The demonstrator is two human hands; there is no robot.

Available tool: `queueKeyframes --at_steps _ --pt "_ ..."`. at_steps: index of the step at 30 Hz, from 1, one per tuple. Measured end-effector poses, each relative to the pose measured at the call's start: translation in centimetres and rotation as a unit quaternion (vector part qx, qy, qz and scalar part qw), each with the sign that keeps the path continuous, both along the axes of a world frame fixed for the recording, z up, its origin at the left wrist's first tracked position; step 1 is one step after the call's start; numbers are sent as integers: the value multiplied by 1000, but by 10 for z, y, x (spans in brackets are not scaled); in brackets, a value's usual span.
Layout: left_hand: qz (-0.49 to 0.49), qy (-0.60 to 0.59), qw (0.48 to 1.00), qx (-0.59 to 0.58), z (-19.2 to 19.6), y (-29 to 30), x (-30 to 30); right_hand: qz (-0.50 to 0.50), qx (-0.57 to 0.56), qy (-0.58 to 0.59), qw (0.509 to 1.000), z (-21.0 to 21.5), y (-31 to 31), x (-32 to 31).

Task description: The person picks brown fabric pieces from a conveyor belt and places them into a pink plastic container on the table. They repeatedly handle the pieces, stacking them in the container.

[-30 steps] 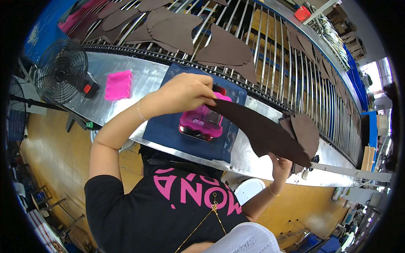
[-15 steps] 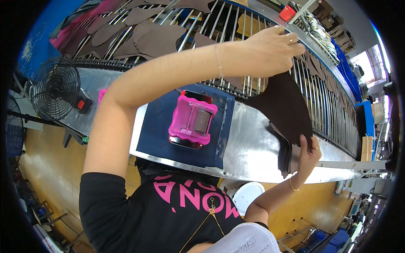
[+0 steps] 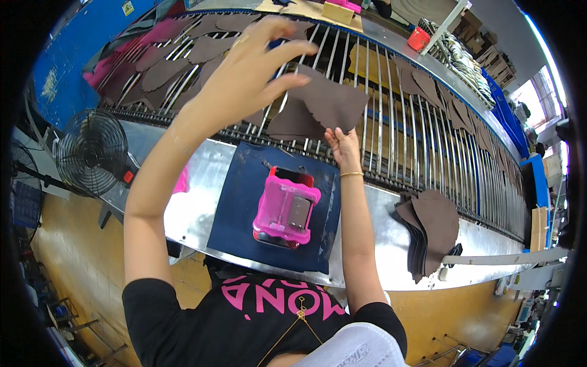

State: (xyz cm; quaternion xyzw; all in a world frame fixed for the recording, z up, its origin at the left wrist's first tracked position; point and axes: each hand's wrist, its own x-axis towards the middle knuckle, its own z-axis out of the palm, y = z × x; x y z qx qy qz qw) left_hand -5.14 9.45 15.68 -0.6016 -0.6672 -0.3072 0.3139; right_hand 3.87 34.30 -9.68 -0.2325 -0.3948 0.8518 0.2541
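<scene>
My left hand (image 3: 263, 70) is raised over the metal-rod rack (image 3: 391, 137), its fingers spread and nothing in them. Below it, a flat brown leather-like cut piece (image 3: 336, 101) lies on or just over the rods. My right hand (image 3: 344, 147) has its fingers closed on the near edge of that piece. Another brown piece (image 3: 295, 122) partly shows under it. Several similar cut pieces rest on the rods to the left and right. On the metal table to the right of my right forearm sits a stack of brown pieces (image 3: 437, 223).
A pink plastic holder (image 3: 287, 211) with a grey block stands on a dark blue mat (image 3: 238, 226) before me. A black fan (image 3: 92, 153) is at the left table edge. A white bar (image 3: 507, 257) crosses the table's right end. A red container (image 3: 419, 39) sits beyond the rack.
Both hands have moved left, away from the stack side. My left hand has let go of the brown piece, which now lies farther left over the rods, still in my right hand.
</scene>
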Motion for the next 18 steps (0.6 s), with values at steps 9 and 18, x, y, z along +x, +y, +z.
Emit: queueKeyframes --at_steps 9,18 --pt "142 -238 957 -87 -62 -106 -6 -28 24 -94 995 -27 -1 -43" --pt "135 -297 940 -98 -90 -112 2 -310 372 -178 856 20 31 177"
